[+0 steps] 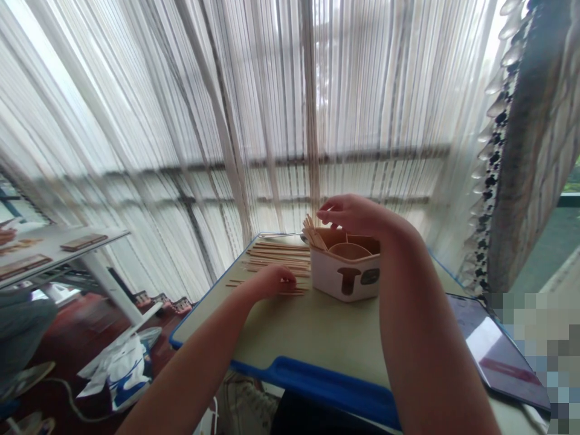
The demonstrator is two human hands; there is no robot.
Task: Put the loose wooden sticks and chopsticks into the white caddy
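Observation:
My left hand (274, 280) rests low over the desk, its fingers curled round a few thin wooden chopsticks (234, 282) whose ends stick out on both sides. More chopsticks (276, 255) lie side by side just beyond it. Above the white and brown divided holder (333, 275) is my right hand (345, 211), fingers loosely bent and apart, with nothing seen in them. Several chopsticks (313, 232) stand tilted in the holder's left compartment, close to the right fingertips. A round compartment shows in the holder's middle; my right forearm hides its right end.
The pale desk (312, 338) has a blue rim. A metal spoon (281, 234) lies at its far edge, and a dark tablet (498, 350) at the right. Striped sheer curtains (281, 121) hang behind. Left is another table (95, 248), with a person's hand (6, 232) at it.

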